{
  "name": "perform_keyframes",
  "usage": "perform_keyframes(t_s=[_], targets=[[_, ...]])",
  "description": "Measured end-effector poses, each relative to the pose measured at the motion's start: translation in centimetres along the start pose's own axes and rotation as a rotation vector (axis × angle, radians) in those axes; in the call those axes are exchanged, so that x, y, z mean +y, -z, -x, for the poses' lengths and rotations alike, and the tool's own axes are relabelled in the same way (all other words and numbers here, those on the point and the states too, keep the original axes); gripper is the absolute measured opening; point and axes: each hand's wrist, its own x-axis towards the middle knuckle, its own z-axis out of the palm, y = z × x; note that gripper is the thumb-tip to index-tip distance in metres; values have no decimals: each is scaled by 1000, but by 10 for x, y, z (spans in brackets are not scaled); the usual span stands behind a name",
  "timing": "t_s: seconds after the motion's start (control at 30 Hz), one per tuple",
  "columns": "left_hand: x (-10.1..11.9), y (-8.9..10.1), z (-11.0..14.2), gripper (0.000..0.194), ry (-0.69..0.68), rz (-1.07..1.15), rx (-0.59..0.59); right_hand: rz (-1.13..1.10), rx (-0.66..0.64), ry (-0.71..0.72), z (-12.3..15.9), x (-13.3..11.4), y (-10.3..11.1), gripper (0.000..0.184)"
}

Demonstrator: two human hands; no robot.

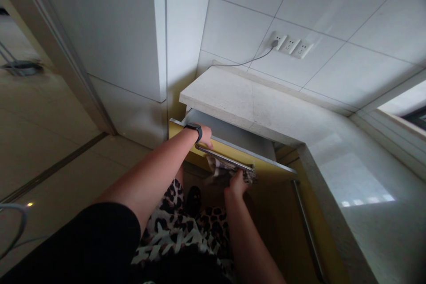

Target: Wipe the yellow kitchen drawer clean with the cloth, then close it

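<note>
Item: right hand [238, 183], forearm reaching up from the lower edge, fingers closed on a patterned cloth [219, 169]. The cloth bunches at and beyond the fingertips, spreading leftward just below the metal handle [229, 158] of the open drawer [233, 135].

Item: left hand [203, 135], arm stretched diagonally from lower left, black watch [196, 129] at the wrist (its strap snug). It lies over the drawer front's top edge, thumb down the yellow face; how tightly its fingers close, cannot tell.

Item: pale desk [233, 93], above the drawer.

Item: wall sockets [290, 45], one plugged.
</note>
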Motion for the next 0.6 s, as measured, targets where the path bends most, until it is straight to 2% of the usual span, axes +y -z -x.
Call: perform_keyframes(t_s=[0.17,0.3,0.43,0.6], targets=[[1,0,0,74,16,-6,-7,-38,-15,-121,43,13,-39,52],[1,0,2,76,21,-17,7,-81,-48,-143,61,19,-52,49],[2,-1,2,76,19,-14,14,-104,-12,-121,46,9,-37,40],[1,-2,0,77,21,8,21,-92,75,-50,-2,-17,5,35]])
